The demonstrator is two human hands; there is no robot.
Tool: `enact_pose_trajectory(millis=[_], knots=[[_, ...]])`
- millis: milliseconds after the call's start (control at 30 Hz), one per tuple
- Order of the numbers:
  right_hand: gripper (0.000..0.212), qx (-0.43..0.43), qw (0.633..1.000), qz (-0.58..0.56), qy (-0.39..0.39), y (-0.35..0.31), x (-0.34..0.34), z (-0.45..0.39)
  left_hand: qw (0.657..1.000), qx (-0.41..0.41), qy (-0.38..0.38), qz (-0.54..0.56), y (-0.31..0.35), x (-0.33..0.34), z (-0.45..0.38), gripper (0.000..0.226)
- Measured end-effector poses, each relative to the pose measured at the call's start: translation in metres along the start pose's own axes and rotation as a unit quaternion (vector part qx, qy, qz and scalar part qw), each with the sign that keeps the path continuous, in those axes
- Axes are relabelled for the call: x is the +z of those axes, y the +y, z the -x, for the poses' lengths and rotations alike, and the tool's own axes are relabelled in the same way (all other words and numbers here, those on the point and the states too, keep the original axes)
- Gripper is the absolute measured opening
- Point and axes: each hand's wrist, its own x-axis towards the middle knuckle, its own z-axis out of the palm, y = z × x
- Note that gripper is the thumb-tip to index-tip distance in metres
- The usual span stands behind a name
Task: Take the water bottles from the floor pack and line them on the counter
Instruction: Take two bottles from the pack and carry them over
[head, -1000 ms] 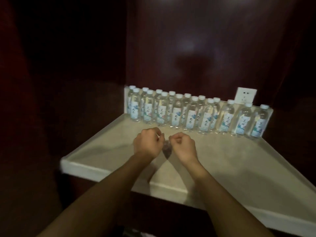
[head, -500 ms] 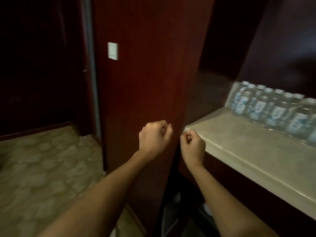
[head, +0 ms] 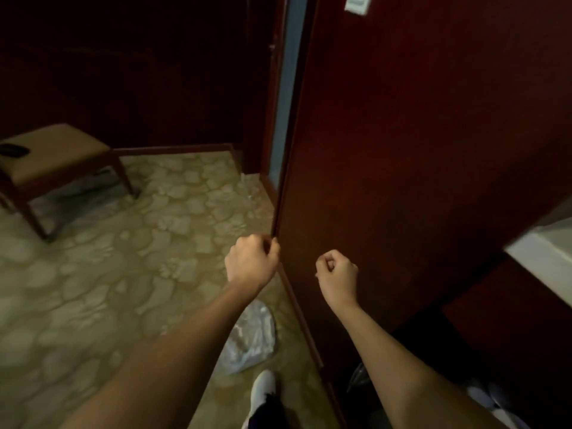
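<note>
- Left hand (head: 252,263) is raised in front of the body, fingers curled into a loose fist with nothing in it, knuckles up, just beside the edge of the dark red panel (head: 418,150).
- Right hand (head: 335,274) is also a fist with nothing in it, thumb tucked against the curled fingers, held in front of the panel, a little apart from the left hand.
- Both forearms are bare and reach up from the bottom of the view.
- Crumpled clear plastic (head: 252,339) lies on the patterned floor (head: 123,274) under the left forearm, beside the panel's base; whether it is the bottle pack cannot be told, and no bottle shows in it.
- The counter (head: 548,261) shows only as a pale corner at the right edge; no bottles on the visible part.
- A white shoe (head: 263,387) stands on the floor just below the plastic.
- A padded stool (head: 52,159) with dark wooden legs sits at far left, a small dark object on its seat.
- A white wall switch (head: 357,3) is on the panel at the top.
</note>
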Motion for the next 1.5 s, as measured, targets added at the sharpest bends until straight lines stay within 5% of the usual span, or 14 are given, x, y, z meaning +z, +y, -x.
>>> enact_pose_trajectory(millis=[500, 867, 1000, 1267, 1500], knots=[[0.014, 0.172, 0.966, 0.014, -0.193, 0.077, 0.212, -0.114, 0.971, -0.183, -0.113, -0.109, -0.159, 0.098, -0.132, 0.03], [0.014, 0.257, 0.882, 0.058, -0.39, 0.198, 0.359, -0.075, 0.909, -0.311, -0.245, -0.127, -0.315, 0.198, -0.113, 0.026], [0.018, 0.305, 0.867, 0.058, -0.389, 0.252, 0.428, -0.067, 0.893, -0.341, -0.282, -0.087, -0.387, 0.256, -0.119, 0.024], [0.015, 0.382, 0.881, 0.11, -0.255, 0.367, 0.56, -0.058, 0.867, -0.386, -0.314, -0.024, -0.524, 0.365, -0.128, 0.021], [0.02, 0.336, 0.861, 0.093, -0.369, 0.45, 0.616, -0.071, 0.843, -0.397, -0.361, -0.04, -0.583, 0.435, -0.15, 0.035]])
